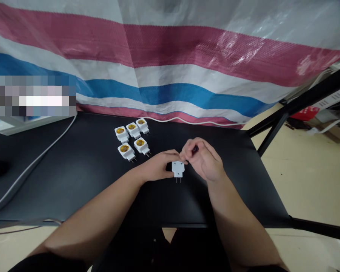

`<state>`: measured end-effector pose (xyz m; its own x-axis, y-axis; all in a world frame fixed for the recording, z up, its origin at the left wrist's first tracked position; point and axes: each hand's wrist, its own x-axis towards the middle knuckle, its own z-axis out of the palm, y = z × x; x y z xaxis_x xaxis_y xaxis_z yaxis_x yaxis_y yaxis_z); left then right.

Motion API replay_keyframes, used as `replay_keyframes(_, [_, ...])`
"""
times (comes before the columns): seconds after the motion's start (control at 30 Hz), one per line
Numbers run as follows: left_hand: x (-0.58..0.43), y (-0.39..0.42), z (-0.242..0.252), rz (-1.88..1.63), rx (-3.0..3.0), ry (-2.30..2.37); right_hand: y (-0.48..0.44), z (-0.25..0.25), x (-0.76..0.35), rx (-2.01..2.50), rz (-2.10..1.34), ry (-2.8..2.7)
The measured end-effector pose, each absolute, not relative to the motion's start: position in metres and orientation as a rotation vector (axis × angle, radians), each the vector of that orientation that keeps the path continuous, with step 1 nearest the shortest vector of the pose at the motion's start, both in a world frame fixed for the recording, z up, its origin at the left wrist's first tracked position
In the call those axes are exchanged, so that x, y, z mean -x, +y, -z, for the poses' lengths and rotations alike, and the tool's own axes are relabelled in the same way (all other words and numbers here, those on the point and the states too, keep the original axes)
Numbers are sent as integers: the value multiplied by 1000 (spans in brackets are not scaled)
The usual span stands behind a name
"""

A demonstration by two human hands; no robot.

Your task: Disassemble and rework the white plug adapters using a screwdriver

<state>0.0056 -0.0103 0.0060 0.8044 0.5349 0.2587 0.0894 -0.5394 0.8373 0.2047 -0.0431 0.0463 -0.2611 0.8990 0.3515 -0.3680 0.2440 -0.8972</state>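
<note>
My left hand [158, 166] grips a white plug-in lamp socket [178, 168] over the black table [73, 177], flat back toward me and two prongs pointing down. My right hand [204, 158] is closed in a pinch just right of the socket, holding a small dark tool [195, 149] whose tip meets the socket's upper corner. Several more white sockets [132, 140] with yellow brass centres lie in a cluster up and left of my hands.
A striped pink, white and blue tarp [170, 68] hangs behind the table. A white cable [31, 166] runs across the table's left side from a white box [22, 122]. Black frame bars [294, 105] stand at the right over a beige floor.
</note>
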Motion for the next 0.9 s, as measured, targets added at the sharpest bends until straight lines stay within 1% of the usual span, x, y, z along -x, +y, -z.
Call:
replay_keyframes(0.2, [-5, -9, -5, -625, -2078, 476, -42, -37, -196, 310, -1335, -1210])
replay_keyframes(0.4, [-6, -8, -4, -645, -2096, 463, -41, -39, -198, 460, -1303, -1159])
replay_keyframes(0.67, [-6, -9, -1, -666, -2099, 463, -44, -34, -188, 335, -1287, -1194])
replay_keyframes(0.8, [-6, -10, -3, -671, -2087, 454, -43, -32, -193, 463, -1241, -1219])
replay_keyframes(0.9, [-6, -9, -4, -667, -2094, 459, -44, -35, -196, 519, -1308, -1222])
